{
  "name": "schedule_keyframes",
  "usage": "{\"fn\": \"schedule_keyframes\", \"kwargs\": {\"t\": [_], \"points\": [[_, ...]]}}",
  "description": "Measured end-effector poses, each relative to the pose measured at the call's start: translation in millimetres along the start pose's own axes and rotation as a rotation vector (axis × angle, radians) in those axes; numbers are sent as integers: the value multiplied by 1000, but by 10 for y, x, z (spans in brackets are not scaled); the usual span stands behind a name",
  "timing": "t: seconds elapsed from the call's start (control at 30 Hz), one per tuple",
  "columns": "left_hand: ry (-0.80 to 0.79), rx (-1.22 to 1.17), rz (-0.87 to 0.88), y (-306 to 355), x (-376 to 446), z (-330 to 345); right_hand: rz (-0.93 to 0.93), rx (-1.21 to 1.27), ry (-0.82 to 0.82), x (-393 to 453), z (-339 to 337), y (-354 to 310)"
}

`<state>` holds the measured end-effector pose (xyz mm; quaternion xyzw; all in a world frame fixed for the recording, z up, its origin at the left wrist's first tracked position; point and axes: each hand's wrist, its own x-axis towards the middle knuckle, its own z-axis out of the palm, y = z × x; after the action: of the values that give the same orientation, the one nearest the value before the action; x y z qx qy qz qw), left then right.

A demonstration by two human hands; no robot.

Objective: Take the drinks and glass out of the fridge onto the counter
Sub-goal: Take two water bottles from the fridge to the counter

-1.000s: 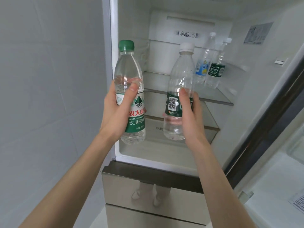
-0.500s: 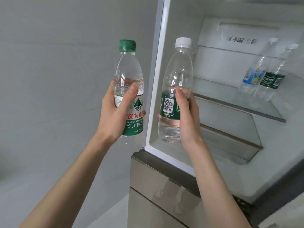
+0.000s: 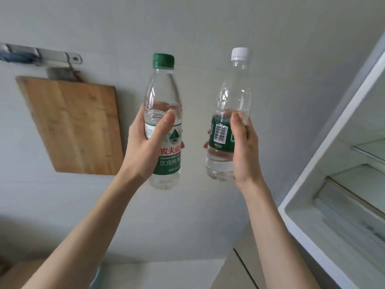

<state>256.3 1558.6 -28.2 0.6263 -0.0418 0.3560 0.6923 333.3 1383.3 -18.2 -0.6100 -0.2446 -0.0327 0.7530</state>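
My left hand point(image 3: 145, 149) grips a clear water bottle with a green cap point(image 3: 163, 84) and a green label, held upright in front of the grey wall. My right hand point(image 3: 244, 151) grips a second clear water bottle with a white cap point(image 3: 233, 92) and a dark green label, also upright, a little to the right of the first. Both bottles are outside the open fridge point(image 3: 341, 184), whose white frame and shelves fill the right edge. A strip of pale counter point(image 3: 162, 274) shows at the bottom centre, below the bottles. No glass is in view.
A wooden cutting board point(image 3: 73, 126) hangs on the wall at the left under a metal rail point(image 3: 41, 56). Something brown point(image 3: 18, 274) lies at the bottom left corner. The fridge's side panel point(image 3: 235, 270) drops beside the counter.
The view has swung left, away from the fridge toward the wall and counter. Both hands carried their bottles out past the fridge frame. The bottles left on the fridge shelf are no longer in view.
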Motion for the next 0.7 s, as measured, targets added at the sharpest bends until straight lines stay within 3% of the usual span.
{"fn": "schedule_keyframes", "kwargs": {"t": [0.7], "points": [[564,351,118,1381,-958,-3411,121,262,-559,-871,3860,352]]}}
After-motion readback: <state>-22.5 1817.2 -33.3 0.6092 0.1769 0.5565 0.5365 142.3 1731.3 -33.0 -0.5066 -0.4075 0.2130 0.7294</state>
